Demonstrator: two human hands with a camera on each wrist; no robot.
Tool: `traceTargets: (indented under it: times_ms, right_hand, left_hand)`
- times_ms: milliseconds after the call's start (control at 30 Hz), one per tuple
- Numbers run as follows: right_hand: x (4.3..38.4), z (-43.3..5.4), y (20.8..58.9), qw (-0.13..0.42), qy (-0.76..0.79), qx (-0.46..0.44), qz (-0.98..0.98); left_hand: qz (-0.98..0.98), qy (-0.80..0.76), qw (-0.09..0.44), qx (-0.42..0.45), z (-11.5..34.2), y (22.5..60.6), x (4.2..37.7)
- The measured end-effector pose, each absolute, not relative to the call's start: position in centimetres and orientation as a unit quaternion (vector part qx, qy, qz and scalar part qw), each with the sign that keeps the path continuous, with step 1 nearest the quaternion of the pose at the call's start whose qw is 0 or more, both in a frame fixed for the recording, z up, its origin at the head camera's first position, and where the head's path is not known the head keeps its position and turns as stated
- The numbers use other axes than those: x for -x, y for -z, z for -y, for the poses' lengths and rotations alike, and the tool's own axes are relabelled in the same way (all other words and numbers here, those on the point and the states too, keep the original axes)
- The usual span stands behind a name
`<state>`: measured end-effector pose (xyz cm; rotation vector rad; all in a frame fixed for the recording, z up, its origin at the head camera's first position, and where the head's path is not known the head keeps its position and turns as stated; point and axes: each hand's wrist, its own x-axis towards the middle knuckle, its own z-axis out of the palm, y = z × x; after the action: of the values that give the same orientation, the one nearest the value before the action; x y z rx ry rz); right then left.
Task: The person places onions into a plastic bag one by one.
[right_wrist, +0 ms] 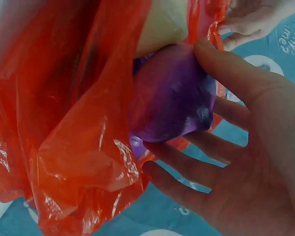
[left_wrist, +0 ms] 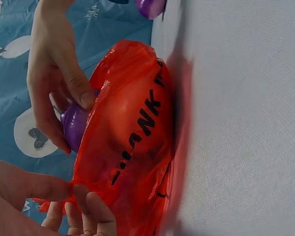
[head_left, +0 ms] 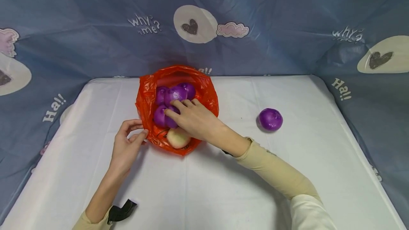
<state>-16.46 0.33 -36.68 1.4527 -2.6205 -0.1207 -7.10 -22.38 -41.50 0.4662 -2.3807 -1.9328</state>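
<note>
A red plastic bag [head_left: 211, 95] stands with its mouth spread, several glossy purple onions [head_left: 175, 95] and one pale round item [head_left: 178, 138] inside. My left hand [head_left: 126, 148] pinches the bag's left rim between thumb and fingers. Reaching in from the right, my right hand [head_left: 199, 120] has thumb and fingers around a purple onion [right_wrist: 172, 93] at the bag's mouth. In the left wrist view, dark lettering runs along the side of the bag [left_wrist: 132, 113], whose wall hides most of its contents.
Another purple onion [head_left: 270, 119] lies on the white-covered table [head_left: 223, 191], right of the bag. Behind the table hangs a blue printed cloth [head_left: 271, 56]. A black strap [head_left: 123, 211] sticks out from my left wrist.
</note>
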Motion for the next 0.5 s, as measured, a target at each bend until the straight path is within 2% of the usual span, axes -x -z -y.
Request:
traceTargets:
  times_ms: [500]
  right_hand:
    - [16.96,0.15,37.73,0.046,0.012,-0.456,0.889]
  left_hand:
    - [0.773,0.616,0.019,-0.148,22.15,41.49,7.07]
